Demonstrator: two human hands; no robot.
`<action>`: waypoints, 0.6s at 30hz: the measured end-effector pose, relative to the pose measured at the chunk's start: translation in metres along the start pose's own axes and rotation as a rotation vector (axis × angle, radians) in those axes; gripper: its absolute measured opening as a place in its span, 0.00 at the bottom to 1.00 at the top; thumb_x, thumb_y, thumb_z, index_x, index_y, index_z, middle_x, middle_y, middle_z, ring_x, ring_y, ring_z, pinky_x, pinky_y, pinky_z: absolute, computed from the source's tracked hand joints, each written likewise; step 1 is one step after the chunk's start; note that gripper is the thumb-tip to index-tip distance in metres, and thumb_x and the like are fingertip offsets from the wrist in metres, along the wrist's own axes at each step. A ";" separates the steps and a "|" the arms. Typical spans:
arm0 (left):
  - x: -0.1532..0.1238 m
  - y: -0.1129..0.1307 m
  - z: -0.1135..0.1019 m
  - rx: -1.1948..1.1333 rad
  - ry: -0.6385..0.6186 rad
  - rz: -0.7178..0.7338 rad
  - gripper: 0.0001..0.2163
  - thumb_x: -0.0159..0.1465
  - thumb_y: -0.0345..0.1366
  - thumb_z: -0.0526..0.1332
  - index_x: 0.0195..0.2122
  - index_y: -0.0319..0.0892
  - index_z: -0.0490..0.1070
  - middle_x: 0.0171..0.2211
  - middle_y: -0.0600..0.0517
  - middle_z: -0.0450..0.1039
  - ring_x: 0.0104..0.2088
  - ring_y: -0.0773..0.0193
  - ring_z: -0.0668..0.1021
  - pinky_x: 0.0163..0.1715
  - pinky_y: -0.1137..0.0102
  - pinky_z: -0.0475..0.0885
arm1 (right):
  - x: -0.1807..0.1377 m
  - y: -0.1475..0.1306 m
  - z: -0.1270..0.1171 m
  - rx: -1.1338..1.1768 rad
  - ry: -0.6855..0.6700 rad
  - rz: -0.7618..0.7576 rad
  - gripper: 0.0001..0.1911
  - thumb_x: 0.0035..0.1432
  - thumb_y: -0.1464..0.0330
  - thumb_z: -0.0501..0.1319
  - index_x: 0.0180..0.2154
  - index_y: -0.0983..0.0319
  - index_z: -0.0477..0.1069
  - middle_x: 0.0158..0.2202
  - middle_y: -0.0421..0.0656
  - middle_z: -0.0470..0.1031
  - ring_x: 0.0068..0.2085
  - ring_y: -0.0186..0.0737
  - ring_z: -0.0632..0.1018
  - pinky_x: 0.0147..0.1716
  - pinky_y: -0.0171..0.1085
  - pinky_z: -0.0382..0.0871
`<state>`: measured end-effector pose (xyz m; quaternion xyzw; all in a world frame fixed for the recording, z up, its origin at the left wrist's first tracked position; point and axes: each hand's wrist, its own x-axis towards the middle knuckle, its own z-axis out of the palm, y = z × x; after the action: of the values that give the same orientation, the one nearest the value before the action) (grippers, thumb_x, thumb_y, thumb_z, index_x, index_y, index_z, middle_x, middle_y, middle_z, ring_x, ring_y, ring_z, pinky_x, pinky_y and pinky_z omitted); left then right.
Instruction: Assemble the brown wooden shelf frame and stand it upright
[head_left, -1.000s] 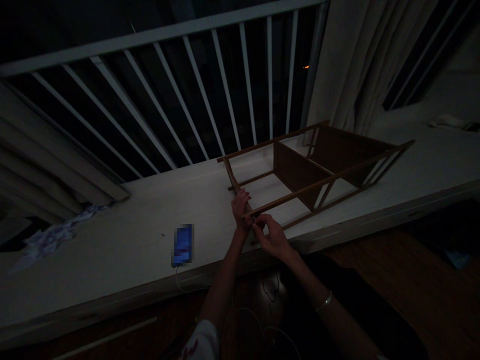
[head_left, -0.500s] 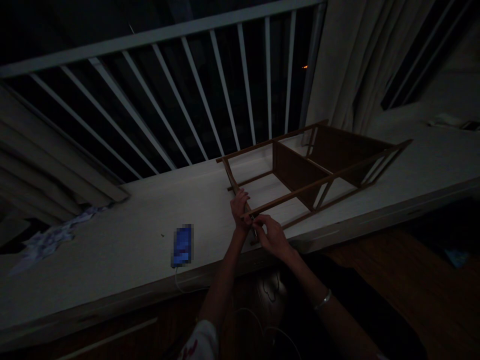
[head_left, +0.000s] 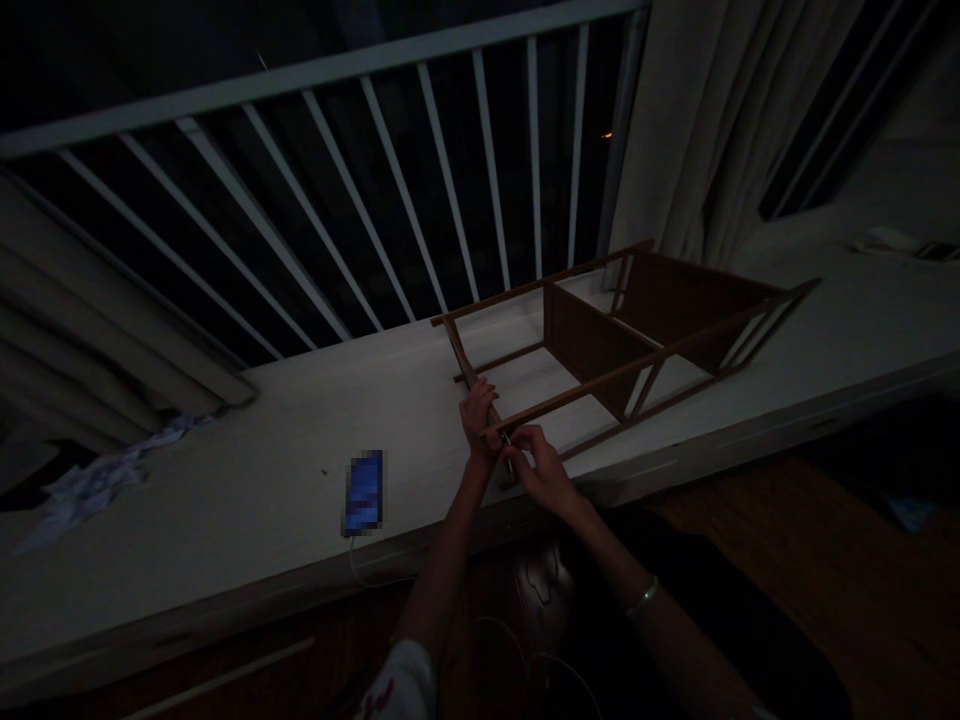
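A brown wooden shelf frame (head_left: 600, 385) lies on its side on the pale window ledge, its panels standing upright toward the right. My left hand (head_left: 480, 420) is wrapped around the crosspiece at the frame's near left end, close to a corner. Just right of it, my right hand (head_left: 538, 465) pinches a small, thin, shiny piece at that corner. The dim light and the fingers hide what this piece is. Both hands almost touch each other.
A blue-screened phone (head_left: 364, 492) with a white cable lies on the ledge (head_left: 247, 480), a tiny object (head_left: 324, 472) beside it. White railing bars (head_left: 450, 180) stand behind, between curtains (head_left: 682, 130). Crumpled patterned cloth (head_left: 112, 480) lies at left.
My right hand's fingers have shifted slightly at the corner, and the shiny piece shows a little more. My left hand and the frame stay in place.
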<state>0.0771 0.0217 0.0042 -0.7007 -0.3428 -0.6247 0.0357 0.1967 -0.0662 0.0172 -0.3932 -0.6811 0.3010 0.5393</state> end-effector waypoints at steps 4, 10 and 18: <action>0.000 0.000 0.000 0.001 -0.009 -0.004 0.36 0.57 0.61 0.31 0.39 0.41 0.68 0.43 0.43 0.71 0.52 0.52 0.70 0.48 0.57 0.62 | 0.002 0.000 -0.001 0.040 -0.012 0.007 0.06 0.59 0.65 0.53 0.39 0.58 0.58 0.33 0.40 0.68 0.34 0.36 0.75 0.36 0.37 0.69; 0.000 0.002 0.000 0.004 -0.006 -0.008 0.35 0.58 0.60 0.31 0.39 0.41 0.68 0.43 0.43 0.71 0.53 0.52 0.69 0.48 0.57 0.62 | 0.004 0.002 -0.006 -0.056 -0.036 -0.003 0.05 0.58 0.64 0.55 0.36 0.58 0.63 0.32 0.40 0.69 0.36 0.38 0.72 0.38 0.37 0.66; 0.000 0.001 0.000 -0.003 -0.010 -0.003 0.34 0.57 0.60 0.31 0.39 0.41 0.68 0.43 0.43 0.71 0.53 0.52 0.69 0.48 0.56 0.62 | 0.010 0.004 -0.019 -0.118 -0.086 -0.025 0.06 0.57 0.63 0.56 0.32 0.58 0.66 0.29 0.39 0.70 0.32 0.36 0.71 0.35 0.35 0.65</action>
<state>0.0779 0.0214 0.0042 -0.7034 -0.3432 -0.6217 0.0320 0.2144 -0.0561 0.0232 -0.4025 -0.7251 0.2702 0.4890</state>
